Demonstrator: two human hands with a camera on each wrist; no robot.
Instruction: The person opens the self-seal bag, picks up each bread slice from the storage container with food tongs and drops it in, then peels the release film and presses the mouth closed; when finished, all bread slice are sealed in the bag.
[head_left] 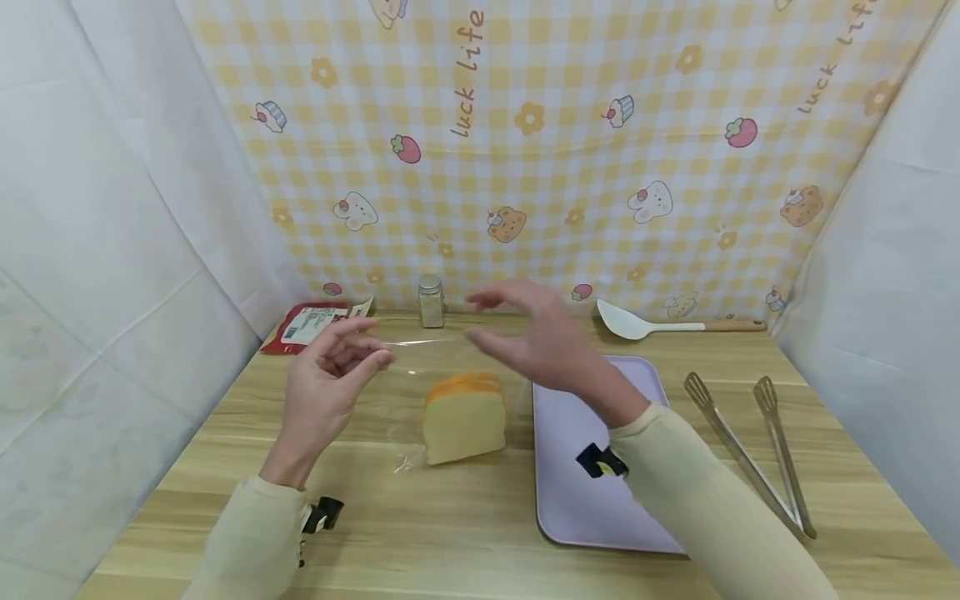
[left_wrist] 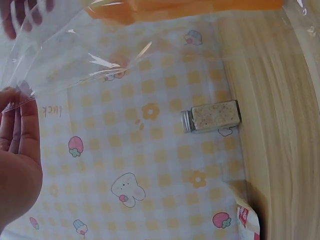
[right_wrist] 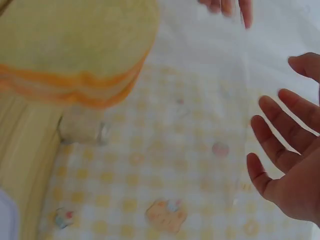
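Note:
A clear plastic bag [left_wrist: 100,62] with sliced bread [head_left: 465,425] inside is held up at its top edge, over the middle of the table. Thumb and fingers of my left hand [head_left: 326,392] pinch the left end of that edge. My right hand [head_left: 543,337] is beside the bag's other end, its thumb and fingers spread apart. In the right wrist view, the right hand [right_wrist: 290,155] has nothing between its fingers, and the film's edge runs just past the fingertips. The bread has pale faces and an orange crust.
A lilac tray [head_left: 562,500] lies under my right forearm. Metal tongs [head_left: 801,525] rest to its right, and a white spatula [head_left: 630,322] with a wooden handle lies behind. A small seasoning jar [head_left: 431,304] and a red packet [head_left: 315,323] are at the back left, before a checked cloth [head_left: 525,167].

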